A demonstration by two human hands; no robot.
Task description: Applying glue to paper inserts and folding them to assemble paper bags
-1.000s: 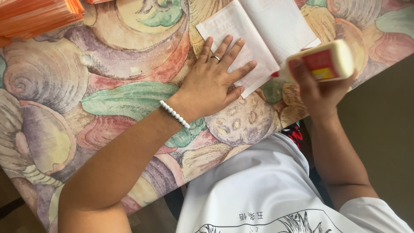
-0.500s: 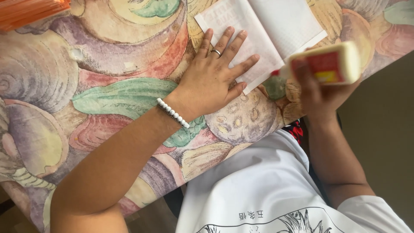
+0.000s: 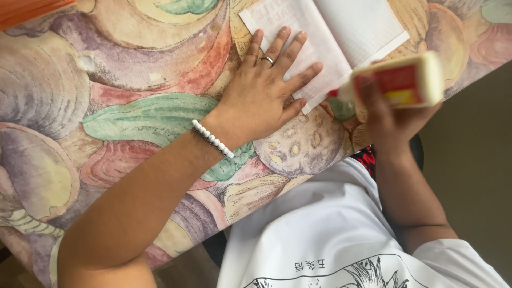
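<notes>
Head view: shell-patterned tablecloth (image 3: 106, 80), left fingers (image 3: 282, 53) flat on paper (image 3: 341, 32), right fingers (image 3: 368, 96) around glue bottle (image 3: 405, 82)

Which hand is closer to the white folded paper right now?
Left. The left hand lies flat with its fingers spread on the white folded paper, touching it. The right hand is off the paper's near corner, gripping a glue bottle beside it.

Surface (image 3: 133, 80): covered in a large painted-look print of shells and leaves in mauve, green, red and cream; near edge runs diagonally. Lying on it: white folded paper (image 3: 341, 32) at upper centre; left hand (image 3: 261, 93) flat, fingers spread over the paper's near corner. Orange object (image 3: 26, 8) at top left corner, partly cropped.
</notes>
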